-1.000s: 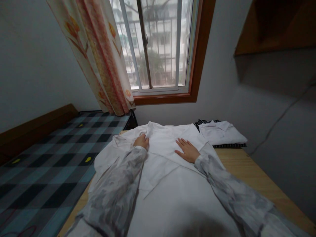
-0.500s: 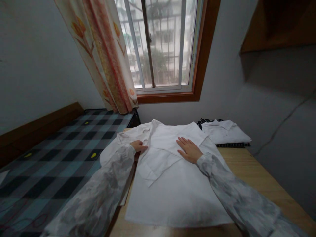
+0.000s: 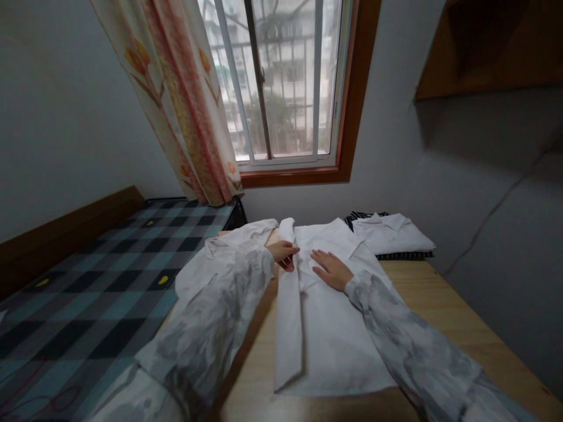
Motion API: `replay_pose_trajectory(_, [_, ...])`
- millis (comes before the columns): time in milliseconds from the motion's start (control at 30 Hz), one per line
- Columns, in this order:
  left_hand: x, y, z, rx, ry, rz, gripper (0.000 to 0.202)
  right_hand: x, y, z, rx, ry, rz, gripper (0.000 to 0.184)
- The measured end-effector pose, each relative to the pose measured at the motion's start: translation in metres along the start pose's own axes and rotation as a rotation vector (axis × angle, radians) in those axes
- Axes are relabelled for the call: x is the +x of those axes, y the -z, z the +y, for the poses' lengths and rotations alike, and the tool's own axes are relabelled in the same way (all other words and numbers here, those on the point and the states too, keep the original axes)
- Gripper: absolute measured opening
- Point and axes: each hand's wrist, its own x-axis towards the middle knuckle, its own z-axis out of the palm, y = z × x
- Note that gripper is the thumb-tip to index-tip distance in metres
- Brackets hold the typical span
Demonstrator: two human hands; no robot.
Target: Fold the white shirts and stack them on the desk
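Note:
A white shirt [image 3: 338,346] lies spread on the wooden table [image 3: 453,305], with its left side lifted and turned over toward the middle in a long strip. My left hand [image 3: 284,253] pinches the edge of that strip near its upper part. Flat on the shirt just to the right rests my right hand [image 3: 332,269], palm down with fingers stretched out. Another white garment [image 3: 204,264] lies crumpled at the table's left, partly behind my left sleeve.
At the back right sits a folded white shirt [image 3: 396,233] on black striped cloth [image 3: 404,255]. A bed with a checked cover [image 3: 123,293] adjoins the table on the left. Behind are a window [image 3: 281,88] and a flowered curtain [image 3: 185,117]; a wooden cabinet [image 3: 488,53] hangs upper right.
My left hand has moved right, carrying the shirt's left edge inward over the middle, which bares table wood on the left. My right hand stays flat on the shirt. The view has shifted slightly.

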Motion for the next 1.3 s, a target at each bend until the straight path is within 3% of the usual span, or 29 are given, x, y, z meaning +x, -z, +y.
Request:
replay_pose_trajectory(200, [0.037, -0.063, -0.006, -0.038, -0.146, 0.018, 0.041, 0.004, 0.009, 0.012, 0.372, -0.079, 0.153, 0.057])
replay_pose_trajectory(333, [0.039, -0.083, -0.022, 0.004, -0.227, 0.002, 0.041, 0.005, 0.01, 0.011, 0.483, -0.115, 0.201, 0.052])
replay_pose_trajectory(400, [0.032, -0.082, -0.032, 0.058, -0.334, 0.006, 0.038, 0.007, 0.009, 0.011, 0.526, -0.148, 0.218, 0.048])
replay_pose_trajectory(467, [0.022, -0.073, -0.044, 0.148, -0.474, 0.085, 0.034, 0.012, 0.008, 0.013, 0.537, -0.176, 0.209, 0.044])
replay_pose_trajectory(600, [0.002, -0.049, -0.073, 0.425, -0.72, 0.465, 0.031, 0.04, 0.014, 0.024, 0.536, -0.324, 0.121, 0.038])
replay_pose_trajectory(700, [-0.004, -0.037, -0.095, 0.578, -0.777, 0.61, 0.057, 0.077, 0.018, 0.028, 0.538, -0.403, 0.075, 0.034])
replay_pose_trajectory(833, [-0.003, -0.035, -0.113, 0.645, -0.777, 0.51, 0.08, 0.128, 0.014, 0.025, 0.527, -0.463, 0.059, 0.041])
replay_pose_trajectory(1000, [-0.002, -0.038, -0.118, 0.679, -0.806, 0.454, 0.098, 0.17, 0.002, 0.017, 0.459, -0.498, 0.081, 0.045])
replay_pose_trajectory(1133, [-0.006, -0.038, -0.118, 0.682, -0.798, 0.438, 0.105, 0.181, -0.008, 0.01, 0.37, -0.456, 0.195, 0.023])
replay_pose_trajectory(1300, [-0.009, -0.04, -0.116, 0.705, -0.778, 0.394, 0.101, 0.167, -0.016, 0.006, 0.188, -0.463, 0.346, 0.037])
